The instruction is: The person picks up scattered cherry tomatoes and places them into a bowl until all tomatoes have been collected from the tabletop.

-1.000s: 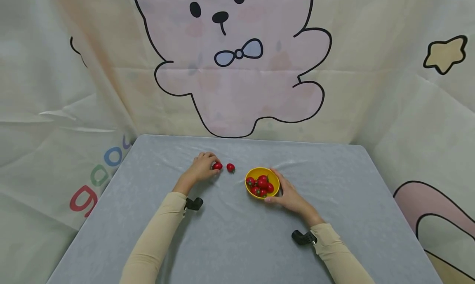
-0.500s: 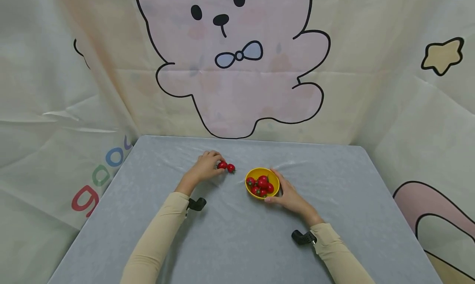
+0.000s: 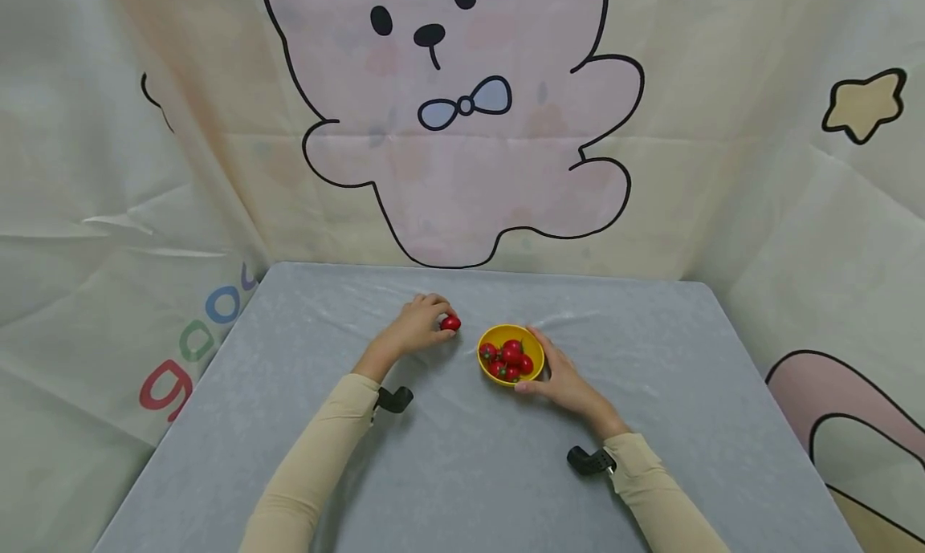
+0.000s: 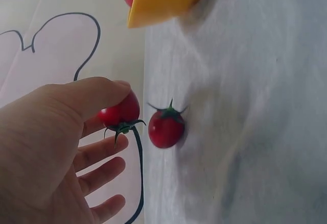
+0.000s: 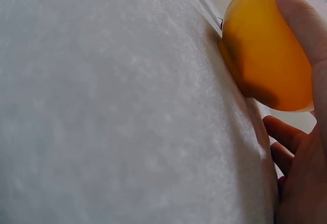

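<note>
My left hand (image 3: 413,328) pinches a red cherry tomato (image 4: 125,108) with a green calyx between thumb and index finger; the other fingers spread loosely below it in the left wrist view. Just beyond, a second cherry tomato (image 4: 166,131) rests on the grey cloth, stem side toward the bowl. In the head view the held tomato and hand cover it. To the right stands a small yellow bowl (image 3: 500,333) with several cherry tomatoes (image 3: 511,355) inside. Its right side is gripped by my right hand (image 3: 571,384), thumb at the near side and fingers at the far side.
A grey cloth (image 3: 491,473) covers the table, whose back edge meets a fabric backdrop (image 3: 672,200) with a cartoon bear. Fabric also hangs on both sides. Each wrist carries a black camera mount, one by the left sleeve (image 3: 318,441).
My left hand has moved right with the held cherry tomato, from beside the second tomato to over it in the head view. My right hand and the bowl have stayed put.
</note>
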